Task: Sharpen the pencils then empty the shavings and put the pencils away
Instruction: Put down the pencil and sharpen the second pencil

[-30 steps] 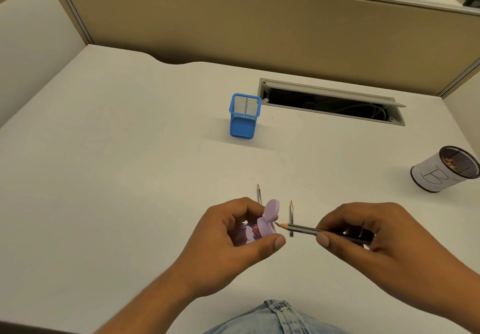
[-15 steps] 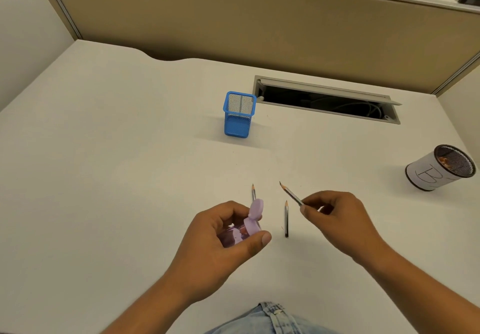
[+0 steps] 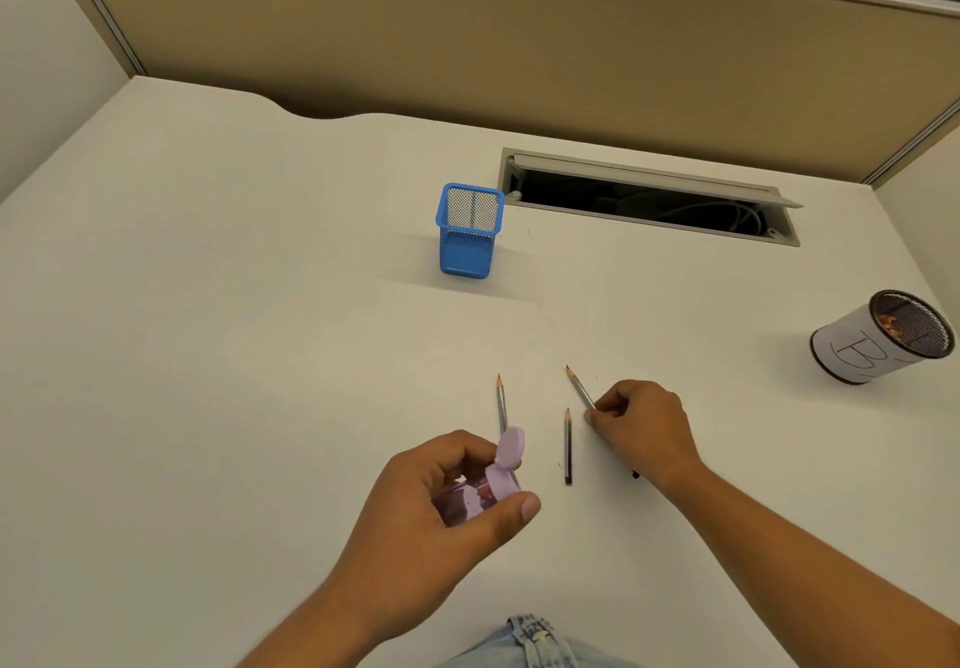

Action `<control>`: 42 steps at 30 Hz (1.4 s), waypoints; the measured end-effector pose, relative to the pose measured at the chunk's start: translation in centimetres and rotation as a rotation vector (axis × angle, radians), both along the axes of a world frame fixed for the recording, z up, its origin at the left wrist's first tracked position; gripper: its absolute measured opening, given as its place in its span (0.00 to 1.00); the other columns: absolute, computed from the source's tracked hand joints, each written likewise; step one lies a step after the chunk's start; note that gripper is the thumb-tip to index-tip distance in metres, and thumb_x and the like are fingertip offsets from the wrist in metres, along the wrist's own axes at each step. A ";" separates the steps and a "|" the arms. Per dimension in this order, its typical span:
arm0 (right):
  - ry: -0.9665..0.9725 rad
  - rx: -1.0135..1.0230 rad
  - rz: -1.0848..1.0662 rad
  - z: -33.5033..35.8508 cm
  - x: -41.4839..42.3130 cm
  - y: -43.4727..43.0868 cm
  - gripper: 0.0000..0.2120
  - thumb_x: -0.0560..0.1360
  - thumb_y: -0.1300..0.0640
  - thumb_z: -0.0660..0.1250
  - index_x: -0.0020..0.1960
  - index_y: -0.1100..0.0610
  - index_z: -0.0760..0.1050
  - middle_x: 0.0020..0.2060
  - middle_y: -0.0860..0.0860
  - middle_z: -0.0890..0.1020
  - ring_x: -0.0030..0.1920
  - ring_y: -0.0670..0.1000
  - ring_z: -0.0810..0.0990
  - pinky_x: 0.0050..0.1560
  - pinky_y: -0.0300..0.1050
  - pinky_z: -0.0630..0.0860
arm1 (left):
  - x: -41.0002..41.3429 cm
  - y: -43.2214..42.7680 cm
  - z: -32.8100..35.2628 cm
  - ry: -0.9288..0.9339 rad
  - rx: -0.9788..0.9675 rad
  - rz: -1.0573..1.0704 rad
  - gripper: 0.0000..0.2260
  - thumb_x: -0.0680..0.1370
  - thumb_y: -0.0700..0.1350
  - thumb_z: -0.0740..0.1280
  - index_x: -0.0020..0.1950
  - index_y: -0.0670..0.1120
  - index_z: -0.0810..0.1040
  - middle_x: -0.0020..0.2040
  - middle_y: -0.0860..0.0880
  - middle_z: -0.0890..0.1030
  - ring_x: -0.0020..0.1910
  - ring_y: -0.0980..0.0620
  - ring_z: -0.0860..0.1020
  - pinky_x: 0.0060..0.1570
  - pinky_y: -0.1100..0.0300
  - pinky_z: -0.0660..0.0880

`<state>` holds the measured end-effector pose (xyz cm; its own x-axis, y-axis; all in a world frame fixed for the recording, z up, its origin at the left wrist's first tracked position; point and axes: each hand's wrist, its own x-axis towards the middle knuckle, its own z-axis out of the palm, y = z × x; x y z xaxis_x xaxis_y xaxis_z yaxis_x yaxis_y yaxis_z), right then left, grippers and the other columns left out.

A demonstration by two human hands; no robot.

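My left hand (image 3: 457, 506) grips a purple pencil sharpener (image 3: 496, 480) with its lid flipped up and shavings inside its clear body. My right hand (image 3: 641, 428) holds a grey pencil (image 3: 581, 387) low at the table, tip pointing away and left. Two more sharpened pencils lie on the white desk: one (image 3: 501, 402) just beyond the sharpener, another (image 3: 568, 446) between my hands. A blue mesh pencil cup (image 3: 470, 230) stands further back. A white-wrapped mesh cup marked "B" (image 3: 878, 342) with shavings inside sits at the far right.
An open cable slot (image 3: 649, 199) cuts into the desk behind the blue cup. A tan partition wall (image 3: 519, 43) closes off the back. The desk's near edge runs by my lap (image 3: 530, 641).
My right hand pulled the pencil away from the sharpener and carried it down to the desk, right of the other two. The left hand kept hold of the sharpener.
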<state>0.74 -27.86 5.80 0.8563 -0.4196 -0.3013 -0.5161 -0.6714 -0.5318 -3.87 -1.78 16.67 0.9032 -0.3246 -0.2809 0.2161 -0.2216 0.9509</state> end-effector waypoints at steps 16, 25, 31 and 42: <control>0.029 0.063 -0.008 -0.6 0.6 -0.6 0.06 0.69 0.54 0.76 0.40 0.53 0.79 0.34 0.50 0.84 0.37 0.52 0.83 0.32 0.45 0.80 | 0.8 -1.1 -0.3 -0.003 -0.009 -0.046 0.06 0.69 0.48 0.77 0.41 0.49 0.82 0.37 0.51 0.82 0.29 0.59 0.74 0.34 0.68 0.71; 0.035 0.075 -0.010 -0.9 0.7 -0.8 0.08 0.67 0.53 0.77 0.39 0.52 0.79 0.34 0.51 0.84 0.36 0.52 0.83 0.38 0.49 0.83 | 0.8 -1.1 0.0 -0.013 -0.009 -0.046 0.05 0.70 0.46 0.77 0.41 0.49 0.82 0.35 0.54 0.82 0.28 0.60 0.74 0.32 0.72 0.70; 0.032 0.081 -0.007 -0.9 0.7 -0.9 0.10 0.67 0.50 0.78 0.39 0.52 0.79 0.34 0.50 0.84 0.36 0.51 0.83 0.42 0.48 0.83 | 0.7 -1.0 -0.1 -0.005 -0.023 -0.049 0.05 0.70 0.46 0.77 0.41 0.49 0.82 0.36 0.52 0.82 0.28 0.59 0.73 0.33 0.70 0.70; -0.023 0.060 -0.073 0.3 0.4 -0.4 0.14 0.69 0.44 0.75 0.38 0.54 0.78 0.31 0.48 0.81 0.33 0.49 0.80 0.33 0.42 0.74 | 0.7 -1.0 -0.2 0.028 -0.030 -0.031 0.05 0.70 0.45 0.77 0.41 0.48 0.82 0.35 0.55 0.82 0.28 0.60 0.75 0.33 0.71 0.71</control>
<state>1.14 -28.22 6.09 0.8309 -0.4632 -0.3084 -0.5500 -0.5991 -0.5819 -3.13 -2.79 16.48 0.8845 -0.3612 -0.2954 0.2357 -0.2003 0.9509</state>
